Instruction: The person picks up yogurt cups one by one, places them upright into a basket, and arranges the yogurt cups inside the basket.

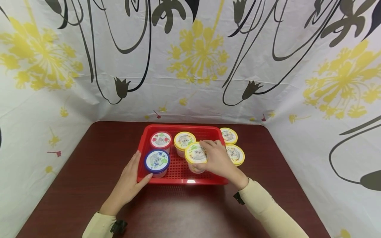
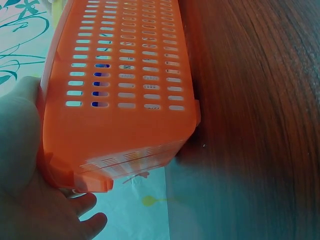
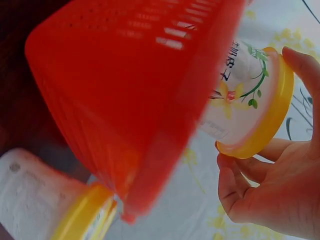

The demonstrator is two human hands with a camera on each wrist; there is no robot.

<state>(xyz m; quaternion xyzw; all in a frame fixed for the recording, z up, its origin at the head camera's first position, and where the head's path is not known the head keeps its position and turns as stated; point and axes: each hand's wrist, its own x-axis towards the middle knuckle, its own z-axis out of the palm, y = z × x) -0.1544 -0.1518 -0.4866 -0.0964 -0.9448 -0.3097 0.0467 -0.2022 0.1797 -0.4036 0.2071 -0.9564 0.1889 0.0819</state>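
Note:
My right hand (image 1: 218, 158) grips a cup with a yellow lid (image 1: 195, 153) by its lid, over the middle of a red perforated basket (image 1: 208, 181). The right wrist view shows thumb and fingers on opposite sides of this lid (image 3: 275, 110); the basket wall hides the cup's lower part. My left hand (image 1: 126, 181) holds the basket's near left corner, thumb at the near rim and fingers along the left side. Inside the basket stand a red-lidded cup (image 1: 161, 140), a blue-lidded cup (image 1: 157, 161) beside the left thumb, and another yellow-lidded cup (image 1: 184, 140).
Just outside the basket's right side, two more yellow-lidded cups stand on the dark wooden table, one farther back (image 1: 229, 136) and one nearer (image 1: 235, 155). A patterned white cloth (image 1: 166, 96) hangs behind the table and along both sides.

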